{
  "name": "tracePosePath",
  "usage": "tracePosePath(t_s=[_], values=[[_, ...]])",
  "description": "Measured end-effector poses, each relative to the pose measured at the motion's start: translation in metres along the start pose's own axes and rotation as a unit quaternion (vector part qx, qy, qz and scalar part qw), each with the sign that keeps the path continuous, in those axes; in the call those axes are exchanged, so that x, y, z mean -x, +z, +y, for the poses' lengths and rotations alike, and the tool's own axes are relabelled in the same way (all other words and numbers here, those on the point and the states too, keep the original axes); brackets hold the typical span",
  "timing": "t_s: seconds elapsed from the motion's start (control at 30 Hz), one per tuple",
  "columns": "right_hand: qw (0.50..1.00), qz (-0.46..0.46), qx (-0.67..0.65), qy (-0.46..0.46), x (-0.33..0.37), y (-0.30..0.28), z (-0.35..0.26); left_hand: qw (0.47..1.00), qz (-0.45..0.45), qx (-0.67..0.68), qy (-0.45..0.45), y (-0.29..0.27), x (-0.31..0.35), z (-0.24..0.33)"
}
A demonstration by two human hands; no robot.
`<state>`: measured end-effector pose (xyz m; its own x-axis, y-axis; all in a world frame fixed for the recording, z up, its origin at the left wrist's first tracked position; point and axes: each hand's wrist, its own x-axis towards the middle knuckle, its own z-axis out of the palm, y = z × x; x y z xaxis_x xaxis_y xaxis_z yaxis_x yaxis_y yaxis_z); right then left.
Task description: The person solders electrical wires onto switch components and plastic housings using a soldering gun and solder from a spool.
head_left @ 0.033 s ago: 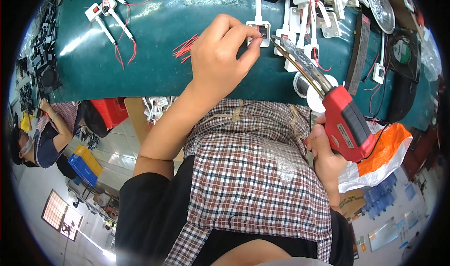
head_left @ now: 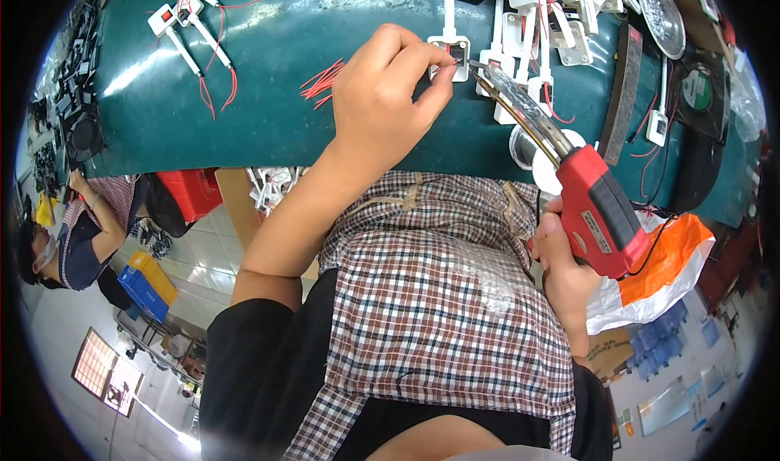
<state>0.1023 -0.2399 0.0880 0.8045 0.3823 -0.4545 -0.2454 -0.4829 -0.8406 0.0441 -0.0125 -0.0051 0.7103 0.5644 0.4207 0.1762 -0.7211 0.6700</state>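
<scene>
My left hand (head_left: 386, 87) reaches over the green table, thumb and forefinger pinched on a red wire (head_left: 453, 63) of which only a tiny bit shows. Right at those fingertips lies a white plastic part (head_left: 436, 42) with a square end, a dark inset and a long stem pointing away from me. My right hand (head_left: 567, 264) is wrapped round the handle of a red and black soldering gun (head_left: 603, 213). Its long metal tip slants up and left, ending just right of the white part; whether they touch I cannot tell. Loose red wires (head_left: 323, 81) lie left of my left hand.
More white parts with red wires are heaped at the back right (head_left: 561, 14) and the far left (head_left: 185, 18). A dark bar (head_left: 624, 95), a small fan (head_left: 700, 91), a metal dish (head_left: 660, 14) and round tins (head_left: 548, 173) stand right. Another person (head_left: 97, 225) works at left.
</scene>
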Motion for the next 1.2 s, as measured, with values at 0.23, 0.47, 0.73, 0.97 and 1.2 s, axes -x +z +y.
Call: tracePosePath(t_s=[0.23, 0.47, 0.73, 0.97, 1.2], values=[[0.997, -0.037, 0.043, -0.059, -0.008, 0.000, 0.010, 1.000, 0.008, -0.018, 0.006, 0.003, 0.000, -0.001], [0.997, -0.024, 0.045, -0.050, -0.010, 0.005, 0.008, 1.000, -0.001, -0.029, 0.003, 0.002, -0.002, 0.001], [0.994, -0.033, 0.065, -0.077, -0.010, 0.002, 0.011, 1.000, -0.005, -0.027, 0.000, 0.001, -0.003, 0.000], [0.998, 0.001, 0.048, -0.036, -0.006, 0.003, 0.000, 0.999, -0.021, -0.036, 0.009, -0.002, -0.004, 0.000], [0.997, -0.024, 0.059, -0.048, -0.008, 0.001, 0.006, 0.999, -0.027, -0.035, 0.009, -0.002, -0.005, 0.000]])
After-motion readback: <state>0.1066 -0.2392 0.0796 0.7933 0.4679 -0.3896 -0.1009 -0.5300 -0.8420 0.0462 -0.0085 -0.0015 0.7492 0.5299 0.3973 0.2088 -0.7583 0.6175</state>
